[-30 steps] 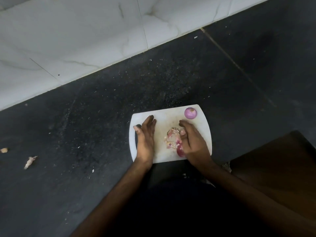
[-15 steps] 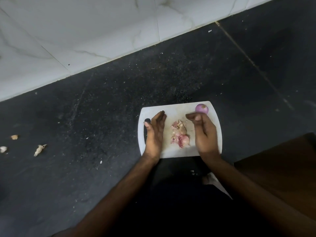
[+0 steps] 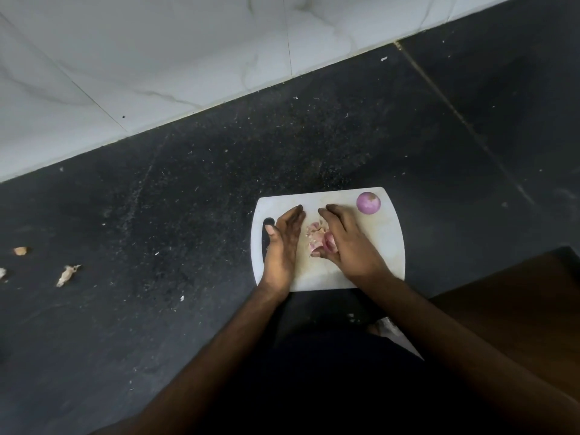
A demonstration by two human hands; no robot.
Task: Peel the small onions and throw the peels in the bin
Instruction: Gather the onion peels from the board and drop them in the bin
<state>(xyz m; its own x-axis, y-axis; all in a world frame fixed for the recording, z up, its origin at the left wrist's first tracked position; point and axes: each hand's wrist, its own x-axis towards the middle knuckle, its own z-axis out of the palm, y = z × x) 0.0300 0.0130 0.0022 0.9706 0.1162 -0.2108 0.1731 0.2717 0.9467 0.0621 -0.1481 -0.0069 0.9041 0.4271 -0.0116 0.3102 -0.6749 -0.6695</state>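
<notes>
A white cutting board (image 3: 384, 246) lies on the dark counter. A peeled purple onion (image 3: 368, 202) sits at the board's far right corner. A small heap of pink onion peels (image 3: 317, 234) lies mid-board between my hands. My left hand (image 3: 282, 243) stands on edge with straight fingers just left of the peels. My right hand (image 3: 348, 241) lies over the right side of the heap, fingers stretched forward and thumb touching the peels. The two hands' fingertips nearly meet beyond the heap. No bin is in view.
Light scraps (image 3: 67, 274) and a brown bit (image 3: 20, 251) lie on the black counter (image 3: 188, 215) at far left. A white tiled wall (image 3: 141, 58) runs along the back. A brown wooden surface (image 3: 518, 309) sits at the lower right.
Both hands have closed in around the peel heap from either side. The right hand moved left over the peels, and the fingertips came closer together.
</notes>
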